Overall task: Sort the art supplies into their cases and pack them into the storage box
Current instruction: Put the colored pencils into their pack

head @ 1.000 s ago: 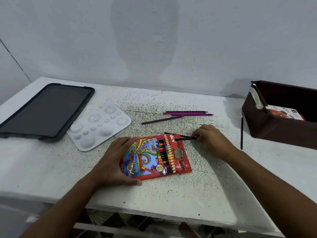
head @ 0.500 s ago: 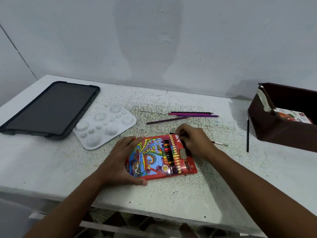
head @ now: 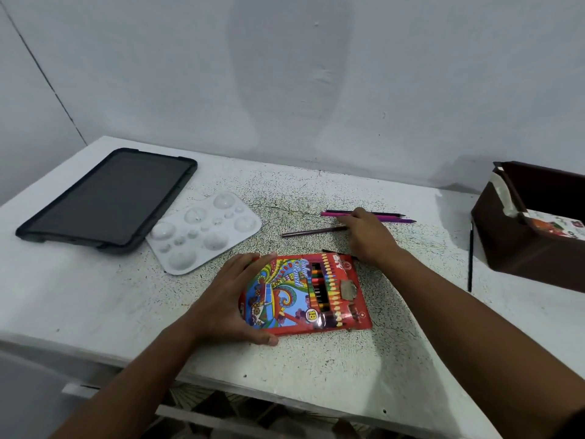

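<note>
A red colour-pencil box lies flat near the table's front edge, with several pencils showing in its window. My left hand grips its left side, thumb under the near edge. My right hand reaches beyond the box, its fingers down on the right end of a dark purple pencil and touching two pencils, one magenta and one dark. Whether the fingers have closed on any of them is hidden. A black pencil tip sticks out at the box's top edge.
The brown storage box stands at the right with a printed pack inside. A thin black brush lies just left of it. A white paint palette and a black tablet sit at the left.
My right hand left the top edge of the pencil box and moved away to the loose pencils. My left hand has stayed on the box.
</note>
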Demonstrator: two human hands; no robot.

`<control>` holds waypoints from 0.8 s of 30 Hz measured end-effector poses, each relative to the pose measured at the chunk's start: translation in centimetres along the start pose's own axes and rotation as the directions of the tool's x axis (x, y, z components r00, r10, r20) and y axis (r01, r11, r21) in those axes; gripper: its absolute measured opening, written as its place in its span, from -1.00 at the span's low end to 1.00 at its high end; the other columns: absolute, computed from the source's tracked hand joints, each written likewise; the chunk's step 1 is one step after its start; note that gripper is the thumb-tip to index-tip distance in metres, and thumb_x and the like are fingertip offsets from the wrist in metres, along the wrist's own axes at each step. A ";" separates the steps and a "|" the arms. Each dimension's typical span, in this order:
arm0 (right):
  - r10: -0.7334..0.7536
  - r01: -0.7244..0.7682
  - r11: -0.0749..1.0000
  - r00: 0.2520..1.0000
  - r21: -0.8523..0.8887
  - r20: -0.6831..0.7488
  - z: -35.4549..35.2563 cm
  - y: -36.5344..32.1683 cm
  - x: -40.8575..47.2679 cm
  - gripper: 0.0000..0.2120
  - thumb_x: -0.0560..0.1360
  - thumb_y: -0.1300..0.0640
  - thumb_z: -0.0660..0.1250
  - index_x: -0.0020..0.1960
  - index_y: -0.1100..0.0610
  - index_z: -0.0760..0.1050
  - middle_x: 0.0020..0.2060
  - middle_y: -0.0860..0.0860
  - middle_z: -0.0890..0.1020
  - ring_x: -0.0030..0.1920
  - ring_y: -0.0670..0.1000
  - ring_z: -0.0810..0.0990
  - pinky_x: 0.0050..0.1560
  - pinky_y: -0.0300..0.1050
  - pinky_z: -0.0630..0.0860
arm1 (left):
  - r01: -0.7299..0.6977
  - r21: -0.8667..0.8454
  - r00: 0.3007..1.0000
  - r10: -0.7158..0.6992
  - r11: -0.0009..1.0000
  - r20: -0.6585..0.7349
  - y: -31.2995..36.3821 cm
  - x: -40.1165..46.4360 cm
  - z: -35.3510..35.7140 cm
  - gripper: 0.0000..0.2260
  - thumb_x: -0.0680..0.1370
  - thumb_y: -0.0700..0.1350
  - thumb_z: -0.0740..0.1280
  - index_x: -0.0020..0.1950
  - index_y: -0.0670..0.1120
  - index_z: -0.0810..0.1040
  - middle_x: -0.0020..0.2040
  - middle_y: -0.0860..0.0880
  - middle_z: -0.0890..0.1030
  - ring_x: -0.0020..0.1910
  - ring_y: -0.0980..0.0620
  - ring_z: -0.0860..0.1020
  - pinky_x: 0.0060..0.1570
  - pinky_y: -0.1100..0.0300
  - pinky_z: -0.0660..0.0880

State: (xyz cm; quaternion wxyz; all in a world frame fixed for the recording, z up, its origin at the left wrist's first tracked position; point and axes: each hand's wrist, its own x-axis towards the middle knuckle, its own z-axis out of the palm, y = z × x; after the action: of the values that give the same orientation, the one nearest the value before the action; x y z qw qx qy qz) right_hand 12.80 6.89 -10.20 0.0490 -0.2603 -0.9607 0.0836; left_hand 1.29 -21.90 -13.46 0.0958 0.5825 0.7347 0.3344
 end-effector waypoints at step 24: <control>0.004 -0.015 0.996 0.993 -0.084 -0.121 -3.1 10.0 -8.9 -0.87 0.52 0.11 0.35 0.03 -0.07 0.57 -0.07 -0.01 0.56 -0.04 0.11 0.41 -0.02 0.01 0.40 | 0.067 -0.007 0.998 -0.067 0.998 0.013 0.7 -0.2 -0.3 0.08 0.10 0.42 0.53 0.51 0.26 0.09 0.45 0.16 0.27 0.46 0.10 0.21 0.40 -0.08 0.30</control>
State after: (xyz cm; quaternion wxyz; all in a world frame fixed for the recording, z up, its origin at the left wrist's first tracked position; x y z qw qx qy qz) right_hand 25.82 11.26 -9.48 0.0954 -0.2713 -0.9574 0.0273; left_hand 1.73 -22.09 -12.90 0.1137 0.5593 0.7519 0.3300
